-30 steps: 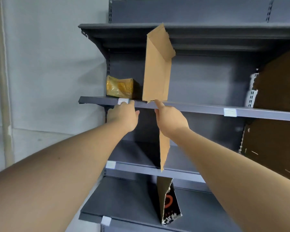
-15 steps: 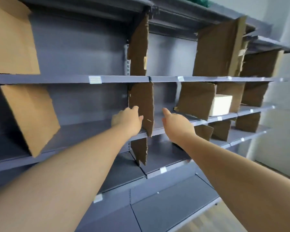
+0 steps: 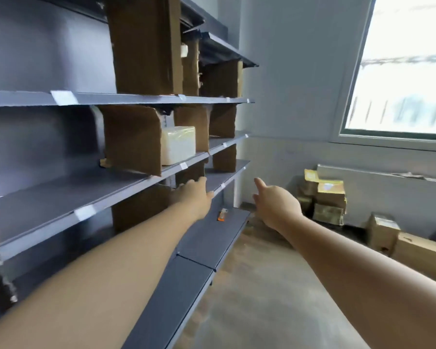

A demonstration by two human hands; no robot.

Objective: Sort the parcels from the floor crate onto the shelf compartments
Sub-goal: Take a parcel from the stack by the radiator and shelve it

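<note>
Left [image 3: 196,196], right grip [image 3: 277,205]; one shelved parcel [image 3: 178,144]

View swung right; floor boxes [image 3: 330,197] came into sight

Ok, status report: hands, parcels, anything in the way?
Hands empty: left hand, right hand both open. One white parcel shelved; more parcels piled on floor ahead. No obstruction seen.

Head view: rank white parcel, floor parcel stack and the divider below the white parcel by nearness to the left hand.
1. Cardboard divider, at the left hand's fingers.
2. White parcel, one shelf up.
3. Parcel stack, floor by wall.
</note>
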